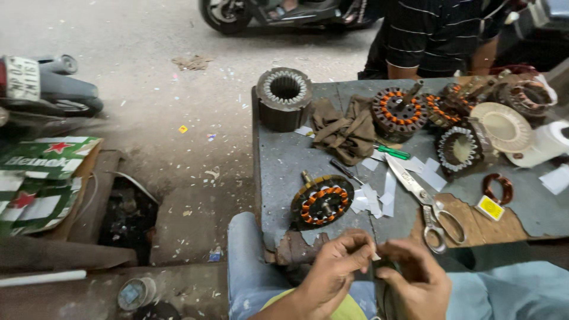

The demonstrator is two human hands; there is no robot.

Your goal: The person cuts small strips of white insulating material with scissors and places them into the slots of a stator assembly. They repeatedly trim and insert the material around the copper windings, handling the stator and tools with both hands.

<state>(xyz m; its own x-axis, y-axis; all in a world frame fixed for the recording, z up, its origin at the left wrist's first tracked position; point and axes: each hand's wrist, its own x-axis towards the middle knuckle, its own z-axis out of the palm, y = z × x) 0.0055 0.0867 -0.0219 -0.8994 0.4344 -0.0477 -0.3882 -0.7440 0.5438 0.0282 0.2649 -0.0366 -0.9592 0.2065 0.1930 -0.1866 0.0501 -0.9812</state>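
Observation:
My left hand (335,269) and my right hand (418,278) meet at the bottom centre, above my lap in blue jeans. Together their fingertips pinch a small white slip of paper (376,256). Just beyond them on the grey metal table (278,160) lies a round motor stator with orange copper windings (322,201). Several cut white paper strips (373,198) lie beside it. Large steel scissors (428,207) rest to the right of the strips, blades pointing away from me.
An empty dark stator core (285,98), a brown rag (344,130), a green-handled screwdriver (391,152), more wound stators (398,112) and a white paper roll (542,145) sit on the table. A person in a striped shirt (435,32) stands behind it. Motorbikes and green cartons stand left.

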